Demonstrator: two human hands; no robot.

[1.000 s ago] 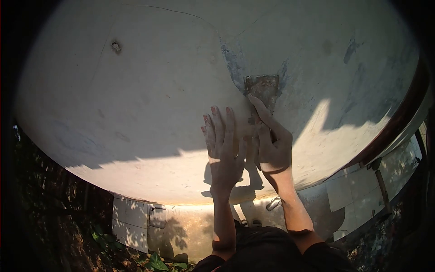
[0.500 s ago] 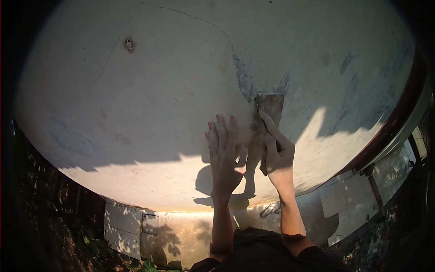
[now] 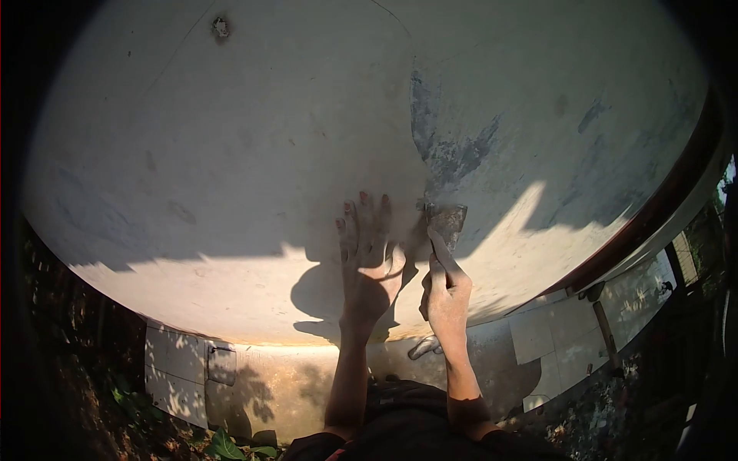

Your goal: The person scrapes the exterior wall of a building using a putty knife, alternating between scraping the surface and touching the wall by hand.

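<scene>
My right hand [image 3: 448,296] grips a putty knife [image 3: 450,221], its fingers wrapped round the handle and the index finger stretched along the blade. The blade's upper edge lies against the pale wall [image 3: 223,161], at the lower end of a dark grey scraped patch [image 3: 457,157]. To its left, my left hand [image 3: 365,276] rests palm toward the wall with fingers extended and slightly spread. Nothing shows in that hand. A thin edge of the light coating runs along the left side of the grey patch.
A hole [image 3: 221,28] marks the wall at the upper left. A dark red band [image 3: 642,230] borders the wall at the right. Below lies a paved ledge [image 3: 269,384] with a small square cover [image 3: 221,366], and a sandal-like object [image 3: 423,347] sits near the wall's foot.
The putty knife has moved down the wall, and a larger grey patch shows above it. My left hand stays spread near the wall. The whole view has shifted slightly.
</scene>
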